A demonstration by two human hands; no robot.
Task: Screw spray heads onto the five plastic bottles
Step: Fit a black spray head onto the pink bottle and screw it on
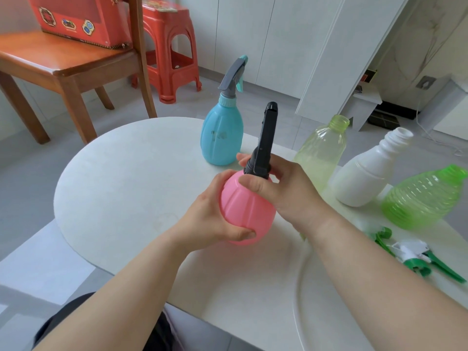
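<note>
Far to the left of and behind the pink bottle, a brown wooden chair [63, 69] carries a red patterned box [76, 21], with a red plastic stool [172, 59] beside it on the floor. Left of the pink bottle, the round white table [114, 178] shows a broad stretch of bare top out to its curved rim. Just behind it stands a blue oval plastic bottle [221, 140] wearing a grey spray head. Your left hand [212, 216] wraps the round pink plastic bottle [244, 211], fingers and thumb curled round its body, tilted above the table. The black trigger spray head [266, 138] sits on its neck, and your right hand [291, 191] has its fingers closed round the collar. Close on the right of the pink bottle stand three uncapped bottles: a pale yellow-green translucent bottle [321, 153], a white opaque bottle [367, 173] and a bright green ribbed bottle [425, 198]. Nearer you, right of the pink bottle, green-and-white loose spray heads [415, 254] lie by the table's right edge.
</note>
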